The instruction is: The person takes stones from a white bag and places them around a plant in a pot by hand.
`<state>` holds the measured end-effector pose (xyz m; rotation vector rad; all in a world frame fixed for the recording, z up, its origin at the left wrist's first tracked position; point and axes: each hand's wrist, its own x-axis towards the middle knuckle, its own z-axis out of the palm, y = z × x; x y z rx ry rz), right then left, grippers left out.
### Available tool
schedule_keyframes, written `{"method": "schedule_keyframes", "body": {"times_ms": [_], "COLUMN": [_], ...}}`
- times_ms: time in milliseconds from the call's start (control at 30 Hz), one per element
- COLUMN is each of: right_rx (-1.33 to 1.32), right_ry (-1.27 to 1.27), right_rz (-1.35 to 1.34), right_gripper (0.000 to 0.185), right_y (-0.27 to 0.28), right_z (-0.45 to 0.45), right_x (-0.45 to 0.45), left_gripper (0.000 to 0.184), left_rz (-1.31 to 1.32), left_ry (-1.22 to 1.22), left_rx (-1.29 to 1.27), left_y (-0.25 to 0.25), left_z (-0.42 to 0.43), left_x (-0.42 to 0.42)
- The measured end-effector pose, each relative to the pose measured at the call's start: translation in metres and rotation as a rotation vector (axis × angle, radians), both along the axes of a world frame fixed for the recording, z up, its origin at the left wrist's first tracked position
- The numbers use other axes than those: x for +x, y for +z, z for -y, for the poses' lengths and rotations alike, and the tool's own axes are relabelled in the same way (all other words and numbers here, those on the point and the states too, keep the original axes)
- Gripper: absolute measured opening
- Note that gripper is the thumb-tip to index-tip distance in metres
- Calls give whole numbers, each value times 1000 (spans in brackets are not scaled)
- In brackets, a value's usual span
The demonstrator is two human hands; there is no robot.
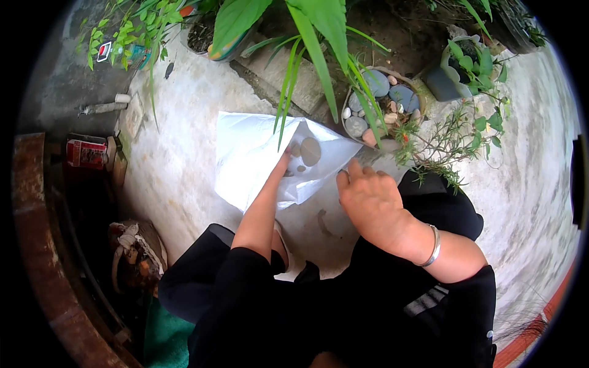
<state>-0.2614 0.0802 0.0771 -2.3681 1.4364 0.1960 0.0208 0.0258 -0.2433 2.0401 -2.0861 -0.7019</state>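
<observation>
A white woven sack (242, 153) lies on the pale ground with its mouth spread toward me. Inside it are a flat round grey stone (310, 151) and several smaller stones. My left hand (286, 161) reaches into the mouth beside these stones; its fingers are mostly hidden by the sack and the shadow, so their grip does not show. My right hand (371, 205), with a silver bangle at the wrist, is curled at the right edge of the opening. Its fingertips appear closed on the sack's edge.
Beyond the sack stands a round planter (423, 101) with grey, white and pinkish stones. Long green leaves (313, 55) hang over the sack. A grey flowerpot (448, 80) stands at right. At left are a rusty metal edge (30, 214), a red box (86, 153) and a tied bag (138, 251).
</observation>
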Motion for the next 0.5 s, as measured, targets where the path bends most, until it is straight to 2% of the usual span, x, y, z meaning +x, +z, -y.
{"method": "schedule_keyframes", "body": {"times_ms": [100, 167, 200, 267, 300, 367, 400, 467, 500], "right_rx": [-16, -50, -81, -118, -157, -207, -256, -287, -324], "right_ry": [-54, -68, -73, -129, -175, -250, -314, -341, -294], "right_rz": [32, 34, 41, 34, 33, 42, 53, 38, 107], "right_gripper": [22, 22, 22, 23, 24, 25, 27, 31, 31], "right_y": [-2, -3, -4, -4, -2, -5, -7, -5, 0], "right_z": [0, 2, 3, 9, 11, 14, 15, 16, 17], "right_x": [1, 1, 1, 4, 4, 6, 7, 7, 6], "left_gripper": [15, 15, 16, 19, 19, 22, 22, 22, 20], "left_rz": [122, 41, 93, -32, -32, -429, -429, -812, -825], "left_ry": [15, 149, 126, -73, -84, 3, -4, 168, 124], "left_rx": [-136, 311, 333, 318, 317, 415, 417, 318, 228], "left_y": [8, 101, 120, 156, 176, 211, 225, 252, 258], "left_z": [-1, 9, 8, 4, 1, -3, 0, 5, 14], "left_x": [-5, -46, -54, -62, -69, -84, -94, -116, -127]}}
